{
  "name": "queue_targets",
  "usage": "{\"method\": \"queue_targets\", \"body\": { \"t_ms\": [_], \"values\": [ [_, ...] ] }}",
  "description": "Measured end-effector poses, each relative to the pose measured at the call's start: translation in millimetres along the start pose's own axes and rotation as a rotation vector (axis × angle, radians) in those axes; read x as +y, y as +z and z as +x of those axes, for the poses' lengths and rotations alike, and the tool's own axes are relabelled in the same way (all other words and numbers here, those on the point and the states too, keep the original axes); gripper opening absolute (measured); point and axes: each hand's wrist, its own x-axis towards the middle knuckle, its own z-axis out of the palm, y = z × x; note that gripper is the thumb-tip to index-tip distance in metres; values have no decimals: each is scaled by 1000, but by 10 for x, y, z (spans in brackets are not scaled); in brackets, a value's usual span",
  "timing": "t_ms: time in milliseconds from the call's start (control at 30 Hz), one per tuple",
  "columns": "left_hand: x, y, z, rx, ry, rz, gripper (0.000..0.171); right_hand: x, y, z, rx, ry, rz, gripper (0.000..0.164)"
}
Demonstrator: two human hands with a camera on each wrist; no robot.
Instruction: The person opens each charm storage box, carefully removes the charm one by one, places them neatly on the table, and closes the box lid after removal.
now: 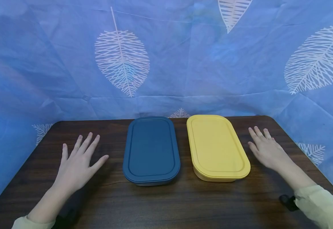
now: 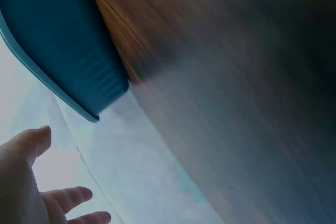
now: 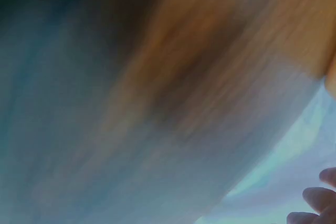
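A blue lidded container [image 1: 152, 149] lies near the middle of the table, its long side running away from me. To its right is a yellow lidded container [image 1: 218, 146], with its lid on as well. My left hand [image 1: 76, 165] is spread to the left of the blue one, apart from it and holding nothing. In the left wrist view the blue container [image 2: 58, 40] shows its ribbed side beyond my thumb [image 2: 34, 141]. On the right, my right hand [image 1: 268, 149] is beside the yellow container, fingers extended, with nothing in it. Only fingertips [image 3: 319, 199] show in the right wrist view.
The dark wooden table [image 1: 112, 206] has rounded far corners. Behind it and along both sides hangs a blue cloth [image 1: 183, 57] with white leaf prints. A black wrist device [image 1: 288, 202] sits under the right sleeve [image 1: 321, 203].
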Motion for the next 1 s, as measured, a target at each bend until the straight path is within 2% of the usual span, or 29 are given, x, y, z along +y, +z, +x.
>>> {"method": "queue_targets", "body": {
  "t_ms": [167, 367, 633, 800, 1000],
  "values": [
    [101, -45, -52, 35, 28, -54, 80, -73, -76, -47, 43, -15, 125, 60],
    [229, -94, -103, 57, 63, -122, 77, -234, -182, -153, 129, -35, 215, 61],
    [395, -100, -160, 48, 97, -163, 75, -681, -222, -242, 199, -128, 245, 66],
    [480, -75, -177, 30, 108, -168, 77, -998, -205, -258, 179, -177, 248, 72],
    [565, -42, -195, 6, 114, -177, 80, -1345, -148, -278, 120, -203, 192, 79]
  ]
}}
